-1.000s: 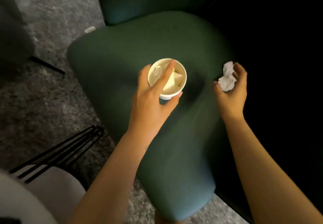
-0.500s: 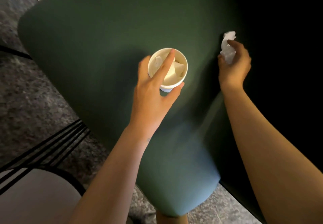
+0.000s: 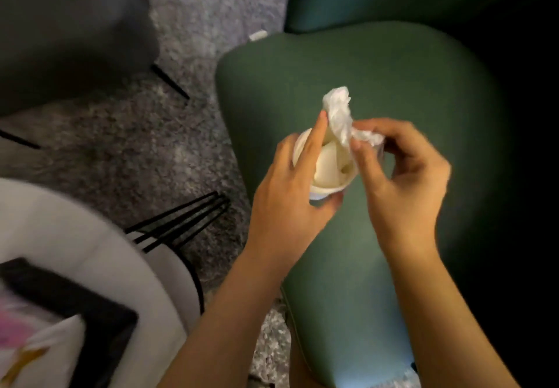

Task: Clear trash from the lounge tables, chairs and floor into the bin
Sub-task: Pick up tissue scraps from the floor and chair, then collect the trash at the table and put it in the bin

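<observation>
Gripping a white paper cup (image 3: 328,185) round its side with the left hand (image 3: 290,203), over the dark green fabric chair seat (image 3: 393,69), pale paper wads (image 3: 329,163) stuffed inside. Pinching a crumpled white tissue (image 3: 340,115) in the right hand (image 3: 402,175), right at the cup's rim. Also spotting a small white scrap (image 3: 258,35) on the grey carpet (image 3: 181,145) just past the seat.

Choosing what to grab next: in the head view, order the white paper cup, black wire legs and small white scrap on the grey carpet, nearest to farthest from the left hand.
1. White paper cup: held in the left hand.
2. Black wire legs: on its left.
3. Small white scrap: ahead, on the carpet.
</observation>
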The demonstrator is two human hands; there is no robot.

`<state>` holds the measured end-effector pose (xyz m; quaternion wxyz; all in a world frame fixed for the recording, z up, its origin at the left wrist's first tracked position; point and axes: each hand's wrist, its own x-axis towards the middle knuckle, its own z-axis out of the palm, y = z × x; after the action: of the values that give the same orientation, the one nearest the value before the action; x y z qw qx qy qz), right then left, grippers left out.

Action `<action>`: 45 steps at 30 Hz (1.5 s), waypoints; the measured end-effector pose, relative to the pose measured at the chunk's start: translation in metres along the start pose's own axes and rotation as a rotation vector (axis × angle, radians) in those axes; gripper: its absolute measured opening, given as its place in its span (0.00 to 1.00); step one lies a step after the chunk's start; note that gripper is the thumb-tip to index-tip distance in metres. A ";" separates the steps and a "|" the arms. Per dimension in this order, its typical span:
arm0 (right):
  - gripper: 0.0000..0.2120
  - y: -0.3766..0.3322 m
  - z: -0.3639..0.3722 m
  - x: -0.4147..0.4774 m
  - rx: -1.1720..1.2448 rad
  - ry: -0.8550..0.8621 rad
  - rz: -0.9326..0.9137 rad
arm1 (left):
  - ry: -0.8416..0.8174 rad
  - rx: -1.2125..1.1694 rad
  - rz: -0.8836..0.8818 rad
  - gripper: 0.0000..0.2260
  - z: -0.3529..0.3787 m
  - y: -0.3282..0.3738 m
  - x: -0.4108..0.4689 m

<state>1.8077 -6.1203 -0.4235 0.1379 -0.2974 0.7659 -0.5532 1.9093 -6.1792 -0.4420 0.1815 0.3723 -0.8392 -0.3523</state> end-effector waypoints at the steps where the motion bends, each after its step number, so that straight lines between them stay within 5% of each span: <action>1: 0.10 -0.011 0.012 -0.003 -0.008 -0.057 -0.025 | 0.026 -0.017 -0.033 0.39 -0.014 -0.001 -0.002; 7: 0.03 -0.067 0.076 -0.027 -0.213 -0.308 -0.298 | 0.238 -0.055 -0.185 0.31 -0.095 -0.014 -0.025; 12: 0.14 -0.113 0.122 -0.055 -0.341 -0.576 -0.578 | 0.402 0.101 -0.247 0.18 -0.158 -0.038 -0.061; 20: 0.17 -0.177 0.169 -0.132 -0.230 -0.724 -0.816 | 0.536 0.200 -0.350 0.19 -0.242 -0.061 -0.142; 26: 0.15 -0.188 0.189 -0.188 -0.045 -0.627 -0.694 | 0.700 0.201 -0.496 0.21 -0.280 -0.082 -0.202; 30: 0.28 -0.170 0.201 -0.206 -0.396 -0.782 -0.478 | 0.802 0.195 -0.604 0.14 -0.281 -0.099 -0.240; 34: 0.35 -0.142 0.210 -0.219 -0.803 -0.966 -0.567 | 0.827 0.182 -0.710 0.16 -0.268 -0.106 -0.264; 40: 0.41 -0.124 0.216 -0.225 -0.969 -1.009 -0.639 | 0.842 0.219 -0.794 0.16 -0.249 -0.100 -0.281; 45: 0.37 -0.134 0.213 -0.223 -0.897 -1.033 -0.593 | 0.903 0.265 -0.789 0.17 -0.253 -0.078 -0.276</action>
<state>2.1386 -6.1765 -0.3997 0.1907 -0.7413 0.6434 0.0087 2.2729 -6.1241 -0.3366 0.3270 0.7869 -0.5149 -0.0932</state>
